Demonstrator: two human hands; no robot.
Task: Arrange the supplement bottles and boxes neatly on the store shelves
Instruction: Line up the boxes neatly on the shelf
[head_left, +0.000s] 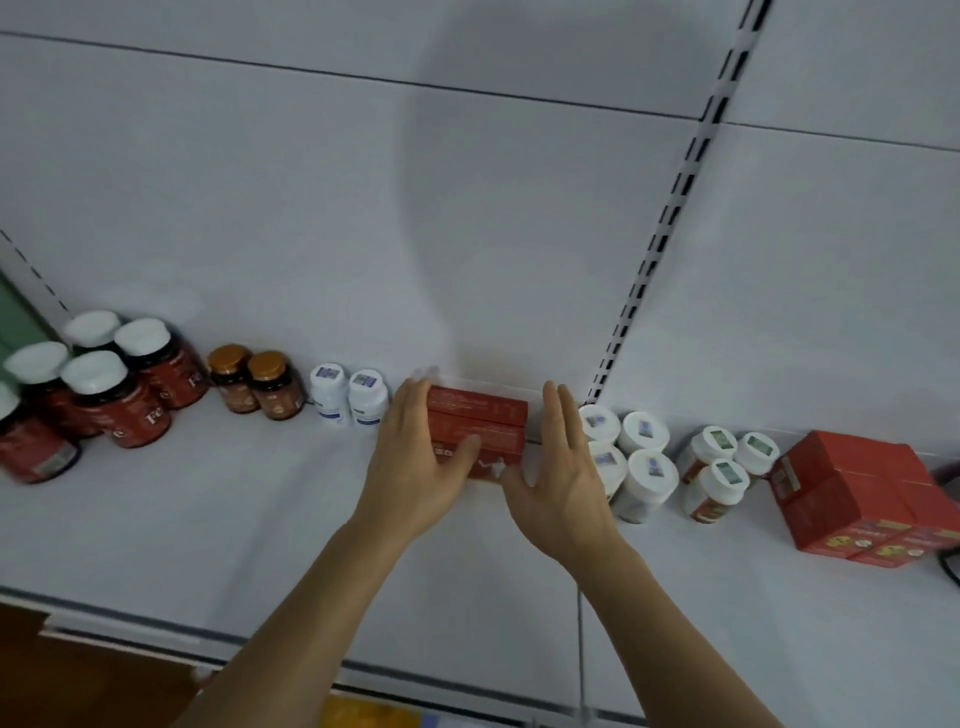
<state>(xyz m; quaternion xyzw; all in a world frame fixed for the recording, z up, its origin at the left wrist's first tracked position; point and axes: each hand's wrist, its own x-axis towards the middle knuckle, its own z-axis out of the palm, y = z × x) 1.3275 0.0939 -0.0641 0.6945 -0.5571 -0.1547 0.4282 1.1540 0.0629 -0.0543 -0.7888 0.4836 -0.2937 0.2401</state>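
Head view: a stack of red boxes (478, 426) stands at the back edge of the shelf (260, 519), between small white bottles (349, 397) and white-lidded jars (631, 457). The left hand (415, 462) lies flat against the stack's left end, thumb on the front. The right hand (563, 478) hovers spread just beside its right end. The boxes are probably light, stiff cardboard; squeeze them at both ends.
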